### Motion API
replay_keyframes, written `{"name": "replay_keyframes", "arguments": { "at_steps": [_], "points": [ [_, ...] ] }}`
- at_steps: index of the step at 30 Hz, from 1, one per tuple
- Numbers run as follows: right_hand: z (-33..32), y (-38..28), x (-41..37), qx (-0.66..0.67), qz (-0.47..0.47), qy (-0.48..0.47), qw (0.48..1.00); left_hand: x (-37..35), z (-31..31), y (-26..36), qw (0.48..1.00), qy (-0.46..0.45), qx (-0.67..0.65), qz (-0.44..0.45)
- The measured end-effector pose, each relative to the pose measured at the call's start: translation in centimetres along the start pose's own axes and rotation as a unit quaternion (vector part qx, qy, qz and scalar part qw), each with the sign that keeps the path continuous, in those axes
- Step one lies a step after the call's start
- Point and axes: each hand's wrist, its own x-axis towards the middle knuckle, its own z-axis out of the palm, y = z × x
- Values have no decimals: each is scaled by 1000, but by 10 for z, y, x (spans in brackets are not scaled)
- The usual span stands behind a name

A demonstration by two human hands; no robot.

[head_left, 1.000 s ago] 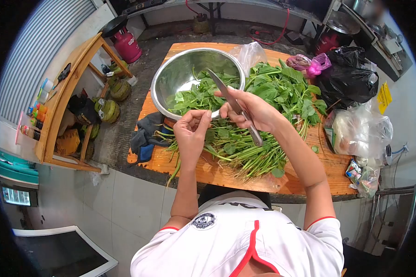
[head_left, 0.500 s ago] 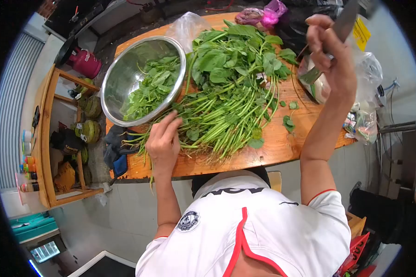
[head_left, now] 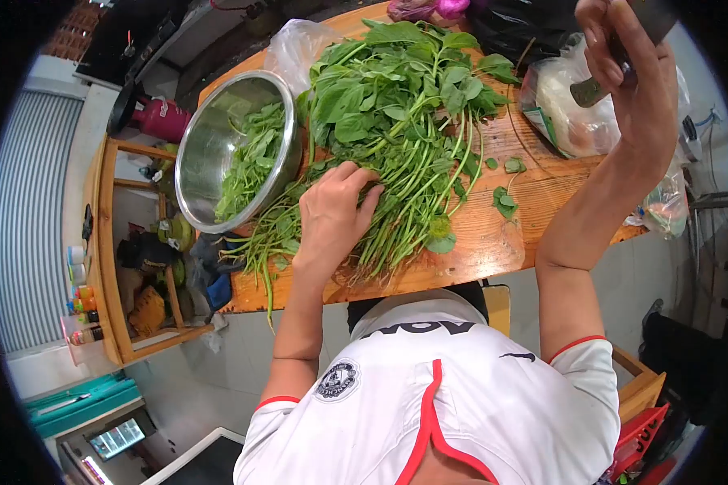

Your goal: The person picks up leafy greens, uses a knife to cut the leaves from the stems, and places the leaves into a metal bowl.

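Note:
A large heap of leafy greens [head_left: 412,145] with long stems lies on the wooden table [head_left: 501,250], roots toward me. My left hand [head_left: 336,212] rests on the lower stems, thumb and index finger apart; its other fingertips are partly hidden. Left of the heap, a steel bowl [head_left: 198,190] stands tilted, with picked leaves [head_left: 255,162] inside. My right hand [head_left: 635,89] is raised at the upper right, closed round a knife [head_left: 589,92]. The handle end shows below the fingers, and the dark blade is partly cut off at the top edge.
A clear plastic bag [head_left: 295,52] lies behind the bowl. Another bag with white contents [head_left: 570,113] sits under my right hand. Loose leaves [head_left: 505,202] lie on the table's right part. A wooden shelf [head_left: 109,267] stands at left, near a pink gas cylinder [head_left: 162,120].
My left hand has moved right, from beside the bowl onto the stems. My right hand, still holding the knife, has risen and shifted right. The view has shifted somewhat.

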Motion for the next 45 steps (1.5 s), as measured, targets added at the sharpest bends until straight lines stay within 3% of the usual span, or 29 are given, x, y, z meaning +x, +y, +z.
{"name": "replay_keyframes", "arguments": {
  "at_steps": [1, 4, 6, 9, 12, 18, 21, 24, 25, 29, 32, 38, 41, 42, 44, 45],
  "points": [
    [31, -27, -3, -132, -30, -20, 991, 2, -1, 2, 1000, -12, -18, -7],
    [62, -46, -4, -277, -18, 34, 960, 5, -4, 4, 997, -41, -70, -15],
    [61, -44, -4, -252, -25, 29, 967, 8, -1, 0, 994, -39, -98, 1],
    [61, -42, -5, -224, -29, 26, 974, 13, 1, -2, 979, -88, -172, -67],
    [50, -39, -2, -193, -44, -7, 980, 22, 3, -7, 976, -102, -166, -97],
    [58, -44, -3, -232, -29, 48, 971, 22, 4, -2, 942, -111, -293, -119],
    [56, -43, -2, -233, -38, 46, 971, 27, 1, 3, 977, 7, -200, -79],
    [56, -44, -3, -221, -30, 37, 974, 35, 0, -4, 998, 49, -31, 7],
    [56, -45, -3, -224, -27, 38, 974, 37, 0, -1, 999, 16, -30, -11],
    [54, -45, -3, -231, -15, 44, 972, 45, 14, -8, 999, 37, -21, 20],
    [45, -40, -1, -202, -20, 26, 979, 48, 13, -11, 997, -15, -75, 21],
    [54, -55, -2, -193, -1, 17, 981, 51, 15, -10, 998, -28, -45, 16],
    [43, -40, 0, -174, -38, 12, 984, 54, 12, -11, 973, -56, -222, -2],
    [41, -39, 1, -172, -41, 12, 984, 55, 12, -15, 957, -27, -287, -3],
    [40, -40, 1, -171, -42, 7, 984, 59, -14, 6, 892, -8, -421, -163],
    [40, -42, 1, -172, -40, 2, 984, 63, -17, 7, 874, 34, -461, -147]
  ]
}}
